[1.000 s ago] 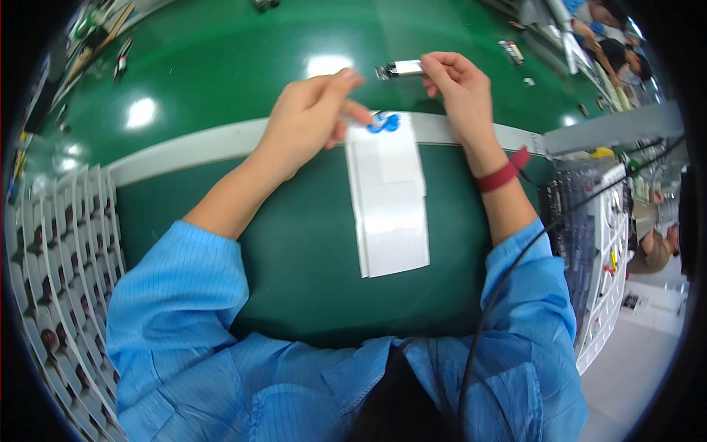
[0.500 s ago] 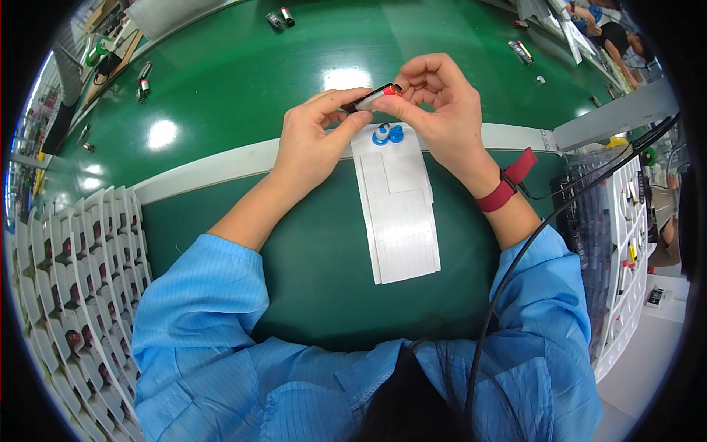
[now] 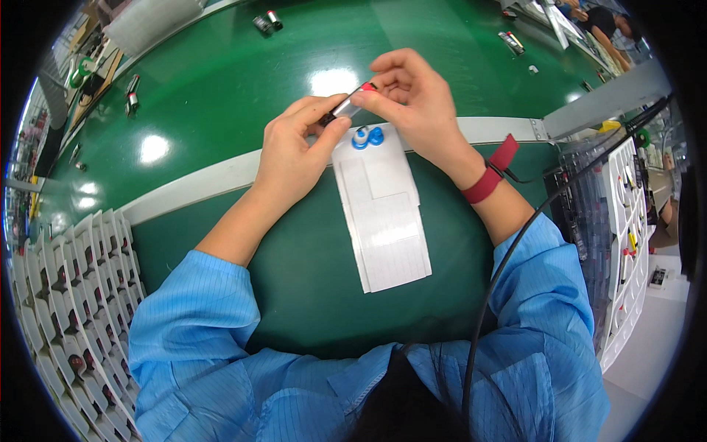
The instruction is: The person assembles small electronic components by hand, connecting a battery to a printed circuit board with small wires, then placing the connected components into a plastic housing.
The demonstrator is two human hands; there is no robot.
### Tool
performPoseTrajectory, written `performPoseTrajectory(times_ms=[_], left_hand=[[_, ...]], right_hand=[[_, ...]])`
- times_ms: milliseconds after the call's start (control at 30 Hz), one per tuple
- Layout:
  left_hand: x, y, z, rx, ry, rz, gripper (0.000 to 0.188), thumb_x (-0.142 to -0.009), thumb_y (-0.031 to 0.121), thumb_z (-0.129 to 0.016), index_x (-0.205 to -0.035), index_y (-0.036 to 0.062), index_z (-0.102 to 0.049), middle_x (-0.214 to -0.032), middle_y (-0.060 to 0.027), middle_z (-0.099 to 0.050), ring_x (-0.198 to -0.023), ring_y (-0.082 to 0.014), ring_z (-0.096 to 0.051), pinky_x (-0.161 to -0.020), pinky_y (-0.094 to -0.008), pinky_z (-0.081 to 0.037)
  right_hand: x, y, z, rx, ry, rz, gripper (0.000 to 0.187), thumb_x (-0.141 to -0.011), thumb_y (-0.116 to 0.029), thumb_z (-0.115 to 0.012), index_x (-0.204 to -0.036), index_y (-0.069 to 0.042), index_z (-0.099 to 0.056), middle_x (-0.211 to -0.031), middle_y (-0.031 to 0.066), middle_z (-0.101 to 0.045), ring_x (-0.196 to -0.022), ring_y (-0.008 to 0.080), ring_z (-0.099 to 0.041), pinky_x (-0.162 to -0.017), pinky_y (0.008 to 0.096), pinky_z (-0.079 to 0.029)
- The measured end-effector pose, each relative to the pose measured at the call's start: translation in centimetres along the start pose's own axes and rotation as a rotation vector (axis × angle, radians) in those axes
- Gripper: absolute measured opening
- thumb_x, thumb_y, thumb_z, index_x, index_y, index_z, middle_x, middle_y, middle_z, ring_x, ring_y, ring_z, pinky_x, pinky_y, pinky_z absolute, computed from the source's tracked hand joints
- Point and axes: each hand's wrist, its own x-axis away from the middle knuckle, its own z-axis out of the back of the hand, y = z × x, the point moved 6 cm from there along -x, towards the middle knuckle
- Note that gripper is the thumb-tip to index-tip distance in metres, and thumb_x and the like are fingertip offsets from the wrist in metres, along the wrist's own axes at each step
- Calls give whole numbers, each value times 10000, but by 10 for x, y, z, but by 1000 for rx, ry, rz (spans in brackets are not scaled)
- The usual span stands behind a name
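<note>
**Small cylinder pinched between both hands above the green mat**

A small silver cylindrical part with a red end and a dark end (image 3: 347, 105) is held in the air over the far middle of the glossy green work surface (image 3: 221, 88). Its dark end is pinched by the thumb and fingers of the left hand (image 3: 298, 151); its red end is pinched by the fingertips of the right hand (image 3: 412, 103).

Just below the part, a white rectangular sheet of paper labels (image 3: 383, 221) is laid on the surface, with two small blue round caps (image 3: 367, 137) at its far end. A red wrist strap (image 3: 492, 173) is worn on the right wrist.

To the near left, a white tray of slotted compartments (image 3: 66, 295) is seen. To the right, a white rack holding small parts (image 3: 626, 221) is seen. Further small cylinders (image 3: 266, 22) lie well apart on the far side.
</note>
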Motion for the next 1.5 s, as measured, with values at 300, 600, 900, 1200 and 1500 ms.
performPoseTrajectory(times_ms=[300,600,900,1200,1500], left_hand=[[2,21,7,-331,171,-160,295,-762,95,-611,-1051,41,-584,-1139,-108,-517,-1012,-236,-517,-833,-313,-418],[10,19,27,-385,291,-136,161,-812,89,-562,-941,14,-623,-989,-111,-595,-907,-214,-566,-798,-287,-436],[14,15,24,-286,226,-89,121,-806,50,-564,-891,-10,-626,-925,-99,-606,-865,-174,-566,-761,-269,-439],[7,13,21,-205,147,-45,121,-820,53,-547,-877,-15,-628,-907,-95,-609,-838,-162,-574,-730,-255,-460],[12,34,-5,611,87,101,280,-816,101,-577,-1073,-8,-551,-1003,-68,-576,-818,-131,-566,-670,-223,-447]], right_hand=[[-37,57,42,526,125,-83,230,-761,-242,-646,-820,-21,-621,-771,68,-612,-678,162,-572,-643,272,-459],[-62,98,80,196,13,-292,239,-737,-230,-643,-843,-16,-647,-697,74,-624,-559,132,-586,-537,251,-473],[-85,126,291,1435,693,-744,336,-776,-148,-446,-1095,-119,-548,-1178,154,-496,-1073,311,-481,-812,432,-427],[-86,114,232,175,336,-355,224,-826,-124,-536,-962,43,-594,-854,129,-613,-766,192,-588,-649,263,-479],[36,-32,28,-802,-308,-512,299,-873,-82,-467,-1129,72,-488,-917,96,-565,-744,98,-523,-589,174,-432]])
